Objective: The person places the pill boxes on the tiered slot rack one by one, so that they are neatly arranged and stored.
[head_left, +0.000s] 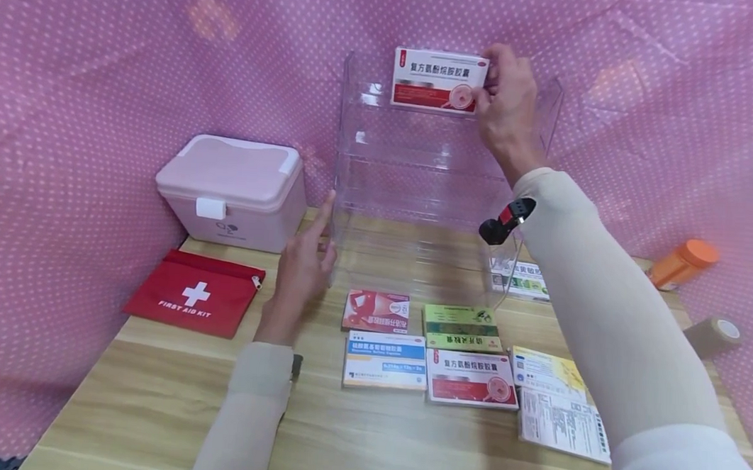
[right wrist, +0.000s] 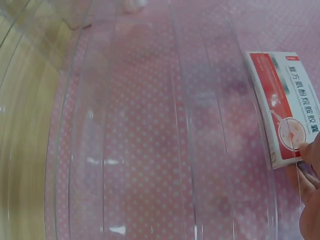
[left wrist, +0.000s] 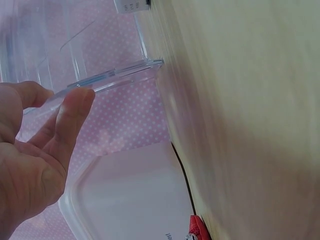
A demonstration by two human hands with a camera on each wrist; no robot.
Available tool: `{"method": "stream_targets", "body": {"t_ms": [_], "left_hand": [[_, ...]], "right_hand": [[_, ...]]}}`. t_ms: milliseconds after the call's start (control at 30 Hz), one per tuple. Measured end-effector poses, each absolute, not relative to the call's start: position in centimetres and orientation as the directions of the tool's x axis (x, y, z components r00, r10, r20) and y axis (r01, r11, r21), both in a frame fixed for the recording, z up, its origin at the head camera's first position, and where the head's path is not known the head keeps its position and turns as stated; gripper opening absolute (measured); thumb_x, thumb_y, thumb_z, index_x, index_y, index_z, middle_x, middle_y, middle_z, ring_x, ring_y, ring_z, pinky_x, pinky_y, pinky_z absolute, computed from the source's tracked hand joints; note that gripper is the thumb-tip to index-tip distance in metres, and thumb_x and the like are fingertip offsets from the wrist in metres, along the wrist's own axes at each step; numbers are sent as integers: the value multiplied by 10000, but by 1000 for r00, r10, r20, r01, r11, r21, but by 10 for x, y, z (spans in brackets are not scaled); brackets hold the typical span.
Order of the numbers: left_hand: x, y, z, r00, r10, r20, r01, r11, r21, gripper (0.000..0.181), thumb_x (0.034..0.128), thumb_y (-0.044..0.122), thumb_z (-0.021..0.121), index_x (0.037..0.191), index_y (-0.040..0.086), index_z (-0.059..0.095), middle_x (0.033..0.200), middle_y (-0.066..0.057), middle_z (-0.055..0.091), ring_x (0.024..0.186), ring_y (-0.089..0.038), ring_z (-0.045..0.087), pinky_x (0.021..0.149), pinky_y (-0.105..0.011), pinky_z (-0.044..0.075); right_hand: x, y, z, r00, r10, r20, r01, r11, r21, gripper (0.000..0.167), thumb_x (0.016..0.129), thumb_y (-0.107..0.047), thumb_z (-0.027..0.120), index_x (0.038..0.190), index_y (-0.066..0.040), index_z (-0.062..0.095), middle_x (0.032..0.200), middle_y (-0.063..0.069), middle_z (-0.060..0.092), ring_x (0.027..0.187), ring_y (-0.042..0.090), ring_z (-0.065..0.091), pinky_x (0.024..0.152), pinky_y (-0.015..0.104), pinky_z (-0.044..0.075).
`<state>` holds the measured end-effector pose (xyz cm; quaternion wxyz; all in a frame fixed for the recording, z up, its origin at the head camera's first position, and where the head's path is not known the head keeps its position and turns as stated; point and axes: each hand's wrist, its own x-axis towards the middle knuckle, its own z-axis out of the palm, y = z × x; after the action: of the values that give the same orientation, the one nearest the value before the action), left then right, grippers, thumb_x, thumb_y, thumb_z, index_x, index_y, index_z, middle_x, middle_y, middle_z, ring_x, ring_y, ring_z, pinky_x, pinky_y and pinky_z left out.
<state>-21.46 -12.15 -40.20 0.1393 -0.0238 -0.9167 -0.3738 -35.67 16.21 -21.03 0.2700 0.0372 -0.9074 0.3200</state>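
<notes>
Right fingers (head_left: 504, 58) pinch a carton (head_left: 432, 75) at its right end.

Both arms reach forward, the right hand (head_left: 510, 93) farther and higher than the left hand (head_left: 301, 265).
The right arm (head_left: 622, 312) runs from the near right edge towards the far middle, leaning left, sleeved almost to the bare right wrist (head_left: 524, 160); its thumb and bent fingers close in a pinch, the thumb on the near side. The left arm (head_left: 246, 413), shorter in view, rises from the near left with a slight lean to the right, its left wrist (head_left: 277, 326) also bare beyond the sleeved forearm. The left hand's index finger points far, nearly straight, with the thumb set apart from it, nearer.
</notes>
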Motion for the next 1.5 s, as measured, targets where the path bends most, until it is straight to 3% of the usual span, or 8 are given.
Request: {"method": "stream_targets", "body": {"t_ms": [200, 433, 700, 833, 1033, 1200, 1333, 1500], "left_hand": [[-216, -120, -400, -963, -48, 264, 151, 715, 682, 1035, 1037, 50, 648, 1633, 642, 43, 1571, -143, 601, 1257, -367, 697, 1015, -524, 629], [-217, -120, -402, -967, -42, 252, 148, 712, 686, 1035, 1034, 45, 644, 1634, 640, 46, 1526, -157, 628, 1247, -367, 699, 995, -528, 633], [-216, -124, -402, -963, -52, 263, 152, 703, 695, 1031, 1031, 53, 651, 1634, 649, 64, 1530, -175, 626, 1217, -376, 720, 983, -541, 638], [-216, -128, -403, -960, -59, 273, 157, 695, 702, 1031, 1030, 49, 647, 1633, 654, 70, 1539, -166, 621, 1207, -373, 721, 982, -546, 639], [-217, -133, -402, -959, -76, 274, 148, 687, 711, 1034, 1032, 50, 645, 1622, 671, 66, 1546, -175, 612, 1204, -374, 719, 982, -548, 640], [-219, -133, -401, -957, -80, 278, 149, 687, 711, 1039, 1029, 43, 648, 1627, 665, 69, 1547, -169, 613, 1199, -367, 715, 980, -541, 641], [-218, -133, -401, -960, -81, 267, 138, 693, 708, 1055, 1021, 50, 661, 1617, 676, 57, 1533, -170, 619, 1194, -367, 716, 946, -543, 649], [-216, -134, -400, -959, -83, 272, 134, 711, 690, 1062, 1014, 60, 665, 1621, 674, 47, 1498, -162, 640, 1173, -372, 712, 877, -530, 649]], "right_hand": [[-357, 140, -208, -882, 35, 469, -247, 815, -525, 513, 1031, -57, 636, 1525, -166, 552, 1391, 136, 619, 1268, 230, 587, 1129, 301, 523], [-352, 122, -207, -921, -101, 376, -265, 870, -416, 659, 1078, -244, 585, 1688, -239, 335, 1531, 172, 560, 1404, 309, 538, 1234, 444, 458], [-337, 137, -193, -950, -97, 298, -234, 851, -469, 917, 1011, -111, 628, 1743, -318, 116, 1713, 182, 337, 1558, 341, 408, 1311, 458, 381], [-323, 162, -188, -899, -57, 435, -293, 815, -500, 803, 1005, -92, 649, 1706, -225, 281, 1590, 155, 466, 1430, 263, 496, 1246, 362, 430], [-309, 228, -208, -778, 107, 619, -351, 743, -570, 477, 982, -43, 624, 1455, -87, 589, 1248, 20, 613, 1148, 96, 548, 1032, 265, 502], [-299, 299, -259, -842, 233, 487, -198, 705, -681, 394, 999, -75, 596, 1391, -46, 617, 1145, -110, 551, 1051, 19, 517, 977, 241, 495], [-283, 344, -327, -944, 217, 249, -21, 712, -701, 385, 1054, -133, 583, 1395, 46, 579, 1268, 120, 608, 1177, 219, 549, 1092, 415, 503], [-257, 371, -404, -988, 106, -109, 152, 668, -729, 626, 1136, -312, 480, 1618, 68, 355, 1557, 396, 456, 1409, 508, 503, 1168, 603, 484]]}}
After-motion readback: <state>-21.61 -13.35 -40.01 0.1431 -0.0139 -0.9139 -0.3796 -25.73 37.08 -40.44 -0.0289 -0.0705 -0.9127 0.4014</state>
